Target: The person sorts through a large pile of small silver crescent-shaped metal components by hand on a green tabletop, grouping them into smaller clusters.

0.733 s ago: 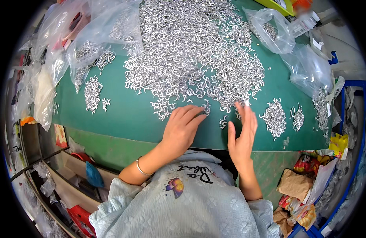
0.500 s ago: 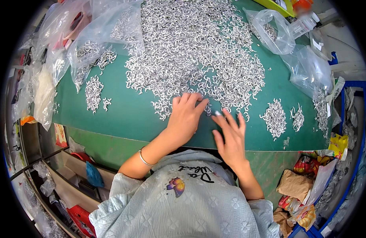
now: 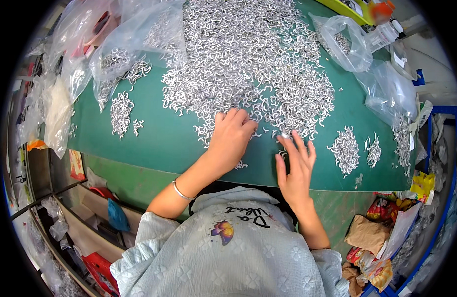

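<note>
A large heap of small silver metal hooks (image 3: 248, 64) covers the middle of a green table (image 3: 169, 143). My left hand (image 3: 231, 138) lies palm down at the heap's near edge, fingers curled over a few hooks. My right hand (image 3: 295, 166) rests flat beside it with fingers spread, its fingertips touching hooks at the heap's rim. Small sorted piles lie to the right (image 3: 346, 148) and to the left (image 3: 120, 111). A thin bracelet (image 3: 181, 192) is on my left wrist.
Clear plastic bags with more hooks lie at the back left (image 3: 134, 49) and right (image 3: 387, 94). A white bottle (image 3: 384, 34) stands at the back right. Snack wrappers and paper bags (image 3: 382, 232) sit below the table's right edge. Shelves (image 3: 75, 222) lie lower left.
My left hand slid forward into the heap's edge. My right hand turned from edge-on to flat with spread fingers and moved slightly nearer to me.
</note>
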Tool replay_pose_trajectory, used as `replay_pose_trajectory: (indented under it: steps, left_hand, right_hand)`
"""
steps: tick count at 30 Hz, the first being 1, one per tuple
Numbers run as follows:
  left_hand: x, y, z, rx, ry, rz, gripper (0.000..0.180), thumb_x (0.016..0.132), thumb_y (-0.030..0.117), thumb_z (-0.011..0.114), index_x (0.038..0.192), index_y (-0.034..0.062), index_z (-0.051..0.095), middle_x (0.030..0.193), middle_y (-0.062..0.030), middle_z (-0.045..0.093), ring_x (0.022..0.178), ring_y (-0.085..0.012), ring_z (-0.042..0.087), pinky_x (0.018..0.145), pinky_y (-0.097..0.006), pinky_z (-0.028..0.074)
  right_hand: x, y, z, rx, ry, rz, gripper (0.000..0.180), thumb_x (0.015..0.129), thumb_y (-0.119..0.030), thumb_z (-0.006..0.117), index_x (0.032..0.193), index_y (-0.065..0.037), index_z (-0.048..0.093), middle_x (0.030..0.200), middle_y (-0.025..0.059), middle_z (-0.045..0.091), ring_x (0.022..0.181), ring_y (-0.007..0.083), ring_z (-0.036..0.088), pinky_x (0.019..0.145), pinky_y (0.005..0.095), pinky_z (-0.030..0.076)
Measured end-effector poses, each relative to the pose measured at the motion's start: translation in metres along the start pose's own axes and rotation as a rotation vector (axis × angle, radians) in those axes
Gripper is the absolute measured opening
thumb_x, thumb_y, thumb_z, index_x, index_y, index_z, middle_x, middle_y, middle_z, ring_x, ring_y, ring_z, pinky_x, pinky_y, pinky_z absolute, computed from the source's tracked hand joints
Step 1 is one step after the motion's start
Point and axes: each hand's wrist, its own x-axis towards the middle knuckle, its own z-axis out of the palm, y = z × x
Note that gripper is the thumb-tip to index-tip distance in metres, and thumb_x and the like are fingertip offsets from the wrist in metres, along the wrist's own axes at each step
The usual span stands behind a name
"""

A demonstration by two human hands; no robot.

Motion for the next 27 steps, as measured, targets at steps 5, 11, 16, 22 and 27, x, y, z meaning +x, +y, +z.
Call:
replay_pose_trajectory:
  steps: [5, 11, 16, 22, 27]
  left_hand:
    - [-0.001, 0.002, -0.009, -0.039, 0.071, -0.044, 0.012, 0.082, 0.003, 0.067, 0.093, 0.0066, 0.065, 0.091, -0.0053, 0.056, 0.087, -0.0241, 0.054, 0.076, -0.037, 0.036]
    - [-0.041, 0.017, -0.017, -0.096, 0.038, -0.083, 0.015, 0.081, 0.001, 0.067, 0.095, 0.0057, 0.065, 0.093, -0.0058, 0.056, 0.087, -0.0246, 0.054, 0.075, -0.036, 0.037]
    - [-0.056, 0.024, -0.02, -0.208, 0.007, -0.135, 0.023, 0.08, -0.002, 0.067, 0.103, 0.0031, 0.065, 0.104, -0.01, 0.058, 0.095, -0.0283, 0.055, 0.083, -0.038, 0.041]
    - [-0.067, 0.032, -0.013, -0.258, 0.02, -0.121, 0.028, 0.079, -0.003, 0.069, 0.106, 0.0009, 0.066, 0.115, -0.0131, 0.059, 0.111, -0.0328, 0.055, 0.094, -0.042, 0.043]
    - [-0.065, 0.037, -0.012, -0.274, 0.042, -0.11, 0.027, 0.078, -0.002, 0.071, 0.104, 0.0005, 0.066, 0.115, -0.0132, 0.06, 0.112, -0.0328, 0.056, 0.095, -0.043, 0.043]
  right_hand:
    - [0.006, -0.006, 0.008, -0.009, -0.084, -0.042, 0.04, 0.088, -0.006, 0.064, 0.126, 0.001, 0.056, 0.118, 0.0129, 0.065, 0.132, 0.0334, 0.048, 0.11, 0.0589, 0.023]
    - [0.005, -0.007, 0.01, 0.101, -0.029, -0.002, 0.049, 0.089, -0.005, 0.062, 0.135, 0.004, 0.046, 0.129, 0.011, 0.062, 0.136, 0.0334, 0.043, 0.112, 0.058, 0.02]
    - [-0.002, -0.006, 0.006, 0.04, -0.074, -0.045, 0.045, 0.089, -0.007, 0.063, 0.131, 0.002, 0.051, 0.13, 0.0099, 0.061, 0.135, 0.0333, 0.045, 0.112, 0.0589, 0.02]
    - [-0.029, 0.001, 0.0, -0.098, -0.089, 0.113, 0.061, 0.091, -0.012, 0.062, 0.143, 0.007, 0.036, 0.146, 0.0209, 0.044, 0.14, 0.0399, 0.035, 0.113, 0.0567, 0.021]
    - [-0.006, -0.018, 0.022, 0.063, -0.152, 0.032, 0.067, 0.089, -0.009, 0.063, 0.147, 0.006, 0.031, 0.15, 0.026, 0.035, 0.144, 0.0431, 0.026, 0.114, 0.0557, 0.024]
